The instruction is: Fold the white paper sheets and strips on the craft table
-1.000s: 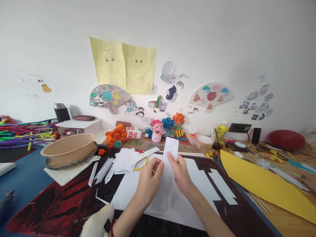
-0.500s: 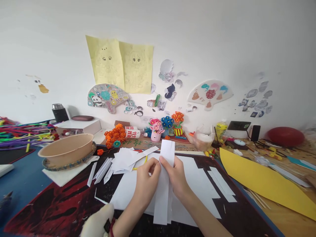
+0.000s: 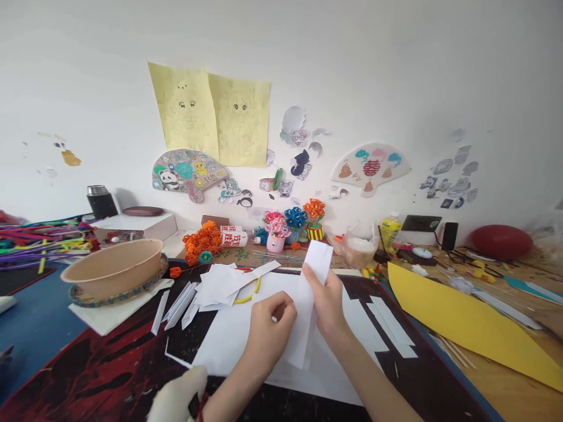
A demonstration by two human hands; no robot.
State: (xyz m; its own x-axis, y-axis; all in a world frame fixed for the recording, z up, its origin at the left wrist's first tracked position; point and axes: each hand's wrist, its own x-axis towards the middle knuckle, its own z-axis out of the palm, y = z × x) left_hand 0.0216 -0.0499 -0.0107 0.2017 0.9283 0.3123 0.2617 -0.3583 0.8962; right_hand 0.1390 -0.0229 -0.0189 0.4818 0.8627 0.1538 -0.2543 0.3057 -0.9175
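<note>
A long white paper strip [image 3: 317, 258], folded lengthwise, slants upward over the desk. My right hand [image 3: 329, 299] is closed around its upper part, the thumb lying on the near face. Against the strip's left edge, my left hand [image 3: 269, 325] has its thumb and fingertips pinched together; the fingertips partly hide that edge. Beneath both hands lies a large white paper sheet [image 3: 237, 346]. Left of it are a heap of white paper pieces [image 3: 217, 287] and several narrow folded strips [image 3: 179, 303]. Two flat paper strips [image 3: 391, 325] rest on the right.
A beige basin [image 3: 112, 269] stands at left, near colourful pipe cleaners [image 3: 39, 246]. Craft flower pots [image 3: 275, 241] line the back by the wall. Yellow card [image 3: 466, 328] covers part of the right side. A white plush-like object [image 3: 178, 395] is beside my left forearm.
The paper strip has tilted, its top moving up and right with my right hand. My left hand has slid slightly down along its edge. The view has shifted a little.
</note>
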